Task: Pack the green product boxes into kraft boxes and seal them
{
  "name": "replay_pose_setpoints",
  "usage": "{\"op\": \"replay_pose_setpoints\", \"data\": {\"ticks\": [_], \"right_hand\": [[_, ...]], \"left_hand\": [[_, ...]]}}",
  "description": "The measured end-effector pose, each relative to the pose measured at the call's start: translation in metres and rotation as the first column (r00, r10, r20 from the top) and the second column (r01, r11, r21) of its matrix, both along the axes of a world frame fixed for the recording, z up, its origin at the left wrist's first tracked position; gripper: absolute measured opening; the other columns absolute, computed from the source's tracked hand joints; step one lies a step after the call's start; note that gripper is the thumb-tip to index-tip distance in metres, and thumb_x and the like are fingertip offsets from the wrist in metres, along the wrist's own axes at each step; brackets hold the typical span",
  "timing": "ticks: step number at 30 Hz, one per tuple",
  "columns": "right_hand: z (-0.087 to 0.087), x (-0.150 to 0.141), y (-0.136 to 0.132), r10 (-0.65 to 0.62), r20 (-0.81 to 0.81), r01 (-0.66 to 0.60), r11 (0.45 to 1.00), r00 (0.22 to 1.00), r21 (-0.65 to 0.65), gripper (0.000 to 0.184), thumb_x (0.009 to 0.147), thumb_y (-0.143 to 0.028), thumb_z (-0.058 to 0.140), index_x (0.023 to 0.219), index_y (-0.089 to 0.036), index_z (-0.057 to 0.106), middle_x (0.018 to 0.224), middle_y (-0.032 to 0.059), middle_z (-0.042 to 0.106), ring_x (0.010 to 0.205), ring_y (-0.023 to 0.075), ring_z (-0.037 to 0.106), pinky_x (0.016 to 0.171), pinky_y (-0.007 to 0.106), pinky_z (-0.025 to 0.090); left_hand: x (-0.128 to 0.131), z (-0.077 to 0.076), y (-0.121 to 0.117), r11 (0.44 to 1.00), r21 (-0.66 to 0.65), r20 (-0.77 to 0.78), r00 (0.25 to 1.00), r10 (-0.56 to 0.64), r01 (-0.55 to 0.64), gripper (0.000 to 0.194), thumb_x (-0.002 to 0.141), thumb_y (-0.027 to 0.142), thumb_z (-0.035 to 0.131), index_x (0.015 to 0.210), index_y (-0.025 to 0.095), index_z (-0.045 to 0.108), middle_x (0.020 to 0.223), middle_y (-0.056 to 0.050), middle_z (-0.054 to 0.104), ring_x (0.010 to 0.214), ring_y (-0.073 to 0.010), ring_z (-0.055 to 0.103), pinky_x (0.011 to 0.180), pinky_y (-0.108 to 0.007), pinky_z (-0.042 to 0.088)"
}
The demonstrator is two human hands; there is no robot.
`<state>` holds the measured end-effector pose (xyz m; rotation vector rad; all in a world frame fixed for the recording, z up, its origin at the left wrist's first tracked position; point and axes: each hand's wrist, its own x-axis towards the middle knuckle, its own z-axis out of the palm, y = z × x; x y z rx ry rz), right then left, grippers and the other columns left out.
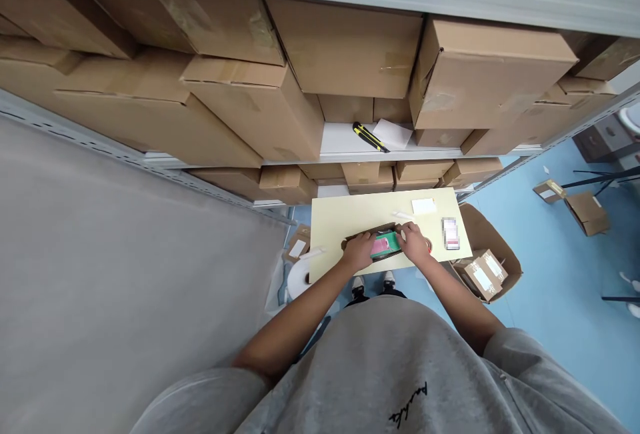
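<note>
A small open cardboard box (383,228) sits on the pale yellow tabletop (345,211). Inside it lies a flat pink and green packet (385,244). My left hand (358,252) is closed over the box's left end, its fingertips at the pink part of the packet. At the opposite end my right hand (412,242) is closed on the box's edge, beside the green part. My palms hide both ends of the box. Partly behind my right hand is a tape roll (429,245).
Shelves full of cardboard boxes (345,47) rise in front; a yellow-black utility knife (370,137) lies on one. A white card (424,206) and a phone-like item (451,233) are on the table. A large carton (510,261) with parcels stands right, a white roll (298,279) left.
</note>
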<state>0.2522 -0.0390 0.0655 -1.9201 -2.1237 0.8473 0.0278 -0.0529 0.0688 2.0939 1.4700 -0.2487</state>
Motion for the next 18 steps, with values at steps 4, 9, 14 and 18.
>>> {"op": "replay_pose_setpoints", "data": {"ticks": [4,9,14,18], "right_hand": [[0.004,-0.014,0.000,0.244,0.167,-0.208,0.956,0.955,-0.208,0.031,0.108,-0.025,0.061,0.134,-0.022,0.077,0.133,0.0125,0.075,0.121,0.0271,0.072,0.100,0.033,0.056],[0.004,-0.028,0.006,0.381,0.277,-0.310,0.912,0.882,-0.269,0.034,0.110,-0.026,0.056,0.137,-0.020,0.076,0.144,0.0159,0.070,0.125,0.0286,0.072,0.099,0.033,0.056],[-0.001,-0.033,0.006,0.464,0.301,-0.338,0.857,0.833,-0.389,0.041,0.108,-0.013,0.045,0.135,-0.013,0.076,0.148,0.0216,0.068,0.127,0.0292,0.072,0.098,0.034,0.057],[-0.005,-0.033,0.008,0.525,0.278,-0.360,0.803,0.804,-0.475,0.043,0.103,-0.006,0.048,0.133,-0.015,0.078,0.135,0.0183,0.077,0.128,0.0292,0.072,0.099,0.033,0.057]], "left_hand": [[0.002,-0.023,0.007,0.998,-0.057,-0.008,1.000,-0.021,0.021,0.066,0.085,0.022,0.081,0.149,0.020,0.065,0.142,-0.015,0.070,0.129,-0.0348,0.069,0.102,-0.039,0.058],[-0.002,-0.026,-0.001,1.000,0.015,-0.082,0.996,0.017,-0.015,0.057,0.090,0.022,0.081,0.145,0.015,0.068,0.150,-0.022,0.062,0.137,-0.0397,0.062,0.103,-0.046,0.058],[-0.005,-0.026,-0.008,0.997,-0.039,-0.119,0.991,0.069,-0.074,0.033,0.093,0.011,0.071,0.125,0.014,0.078,0.140,-0.020,0.068,0.124,-0.0343,0.071,0.102,-0.045,0.058],[0.000,-0.035,-0.001,0.990,-0.100,-0.099,0.991,0.093,-0.103,0.027,0.093,0.014,0.072,0.118,0.011,0.081,0.133,-0.021,0.072,0.118,-0.0337,0.074,0.100,-0.041,0.059]]}}
